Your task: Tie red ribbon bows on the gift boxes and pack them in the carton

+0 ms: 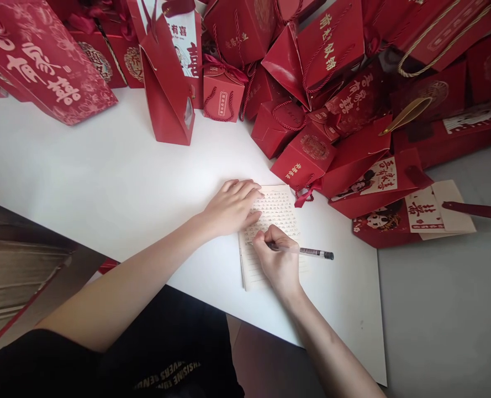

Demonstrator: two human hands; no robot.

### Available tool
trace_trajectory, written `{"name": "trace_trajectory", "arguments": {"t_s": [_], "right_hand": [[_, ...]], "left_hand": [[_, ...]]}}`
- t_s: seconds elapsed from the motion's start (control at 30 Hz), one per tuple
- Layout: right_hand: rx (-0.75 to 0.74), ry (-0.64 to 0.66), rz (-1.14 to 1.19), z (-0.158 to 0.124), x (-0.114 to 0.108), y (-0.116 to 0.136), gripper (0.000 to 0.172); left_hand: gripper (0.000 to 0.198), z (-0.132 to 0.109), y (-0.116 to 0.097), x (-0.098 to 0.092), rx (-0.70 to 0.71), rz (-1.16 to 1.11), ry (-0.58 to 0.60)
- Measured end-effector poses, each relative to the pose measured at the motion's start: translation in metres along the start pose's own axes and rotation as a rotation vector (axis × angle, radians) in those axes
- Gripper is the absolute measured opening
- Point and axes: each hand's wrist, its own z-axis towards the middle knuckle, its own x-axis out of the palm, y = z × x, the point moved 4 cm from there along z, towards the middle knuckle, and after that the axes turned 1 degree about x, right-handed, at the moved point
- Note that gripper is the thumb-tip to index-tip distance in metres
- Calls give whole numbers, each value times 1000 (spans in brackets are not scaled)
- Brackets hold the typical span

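Observation:
A lined notebook (257,273) lies on the white table, its upper rows filled with handwriting and its lower lines blank. My left hand (233,207) rests flat across the notebook's left edge, fingers stretched out, the tips on the page. Over the middle of the page, my right hand (280,262) is closed around a pen (317,253). The pen's dark end sticks out to the right, and its tip points left at the paper just below the written rows.
Red gift boxes (305,155) with cord handles crowd the back and right of the white table (116,182). A tall red box (168,105) stands at back left, beside a large red bag (58,66). The table's front edge runs before my body.

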Motion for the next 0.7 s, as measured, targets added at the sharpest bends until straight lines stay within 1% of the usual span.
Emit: {"name": "trace_trajectory", "arguments": {"t_s": [0.13,0.2,0.27,0.33,0.4,0.43,0.5,0.53,0.6,0.63,0.67,0.7], "right_hand": [[28,10,10,-1,1,0,31],[50,-16,46,0,-1,0,31],[90,-70,136,2,-5,-1,32],[131,-135,244,6,-13,-4,34],[127,-198,272,10,-24,-7,35],[106,-233,242,13,-31,-10,34],[46,-307,106,19,-46,-16,28],[27,-331,33,23,-54,-21,28],[-7,-334,-88,29,-65,-33,32],[-53,-284,-119,32,-67,-38,34],[-116,-221,-138,34,-67,-43,38],[-150,-209,-168,36,-69,-48,41]], "left_hand": [[34,0,0,0,-5,-13,4],[33,0,0,0,-10,-26,7],[33,0,1,0,-16,-38,2],[34,0,2,0,-18,-54,-10],[34,0,3,-1,-18,-83,-22],[33,0,4,-2,-19,-105,-27],[29,1,5,-2,-34,-167,-52],[25,1,6,-3,-49,-212,-77],[14,0,10,-6,-84,-338,-190],[11,-3,13,-9,-112,-398,-275],[13,-7,17,-12,-145,-437,-373],[15,-11,20,-16,-164,-453,-456]]}}
